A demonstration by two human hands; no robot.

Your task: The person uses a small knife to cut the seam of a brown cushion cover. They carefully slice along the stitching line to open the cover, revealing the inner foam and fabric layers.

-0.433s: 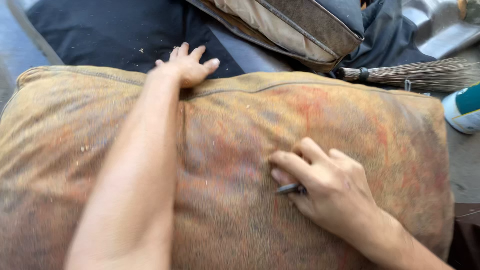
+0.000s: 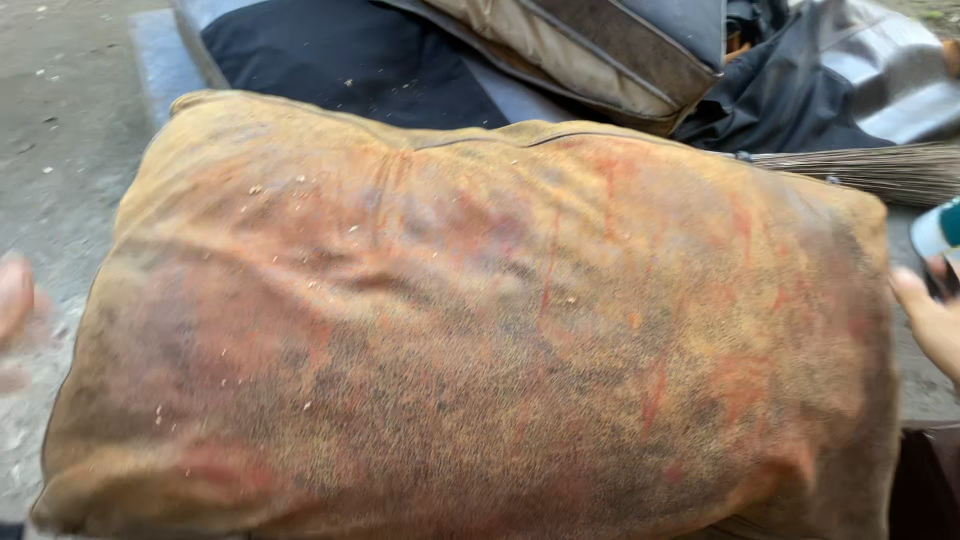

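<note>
A big stuffed cushion in stained tan and rusty-orange cloth fills most of the view, with pale crumbs scattered on it. My left hand shows only as a blurred edge at the far left, off the cushion. At the far right, beside the cushion's right side, is my right hand. Its fingers hold a small dark tool, and most of the hand is cut off by the frame.
Behind the cushion lie a dark blue cloth and a second grey-and-tan cushion. A straw broom lies at the back right, next to a teal and white object. Grey concrete floor runs along the left.
Both hands have left the cushion's top. The left arm pulled away to the left edge, and the right hand moved off to the right with the dark tool. The view is closer.
</note>
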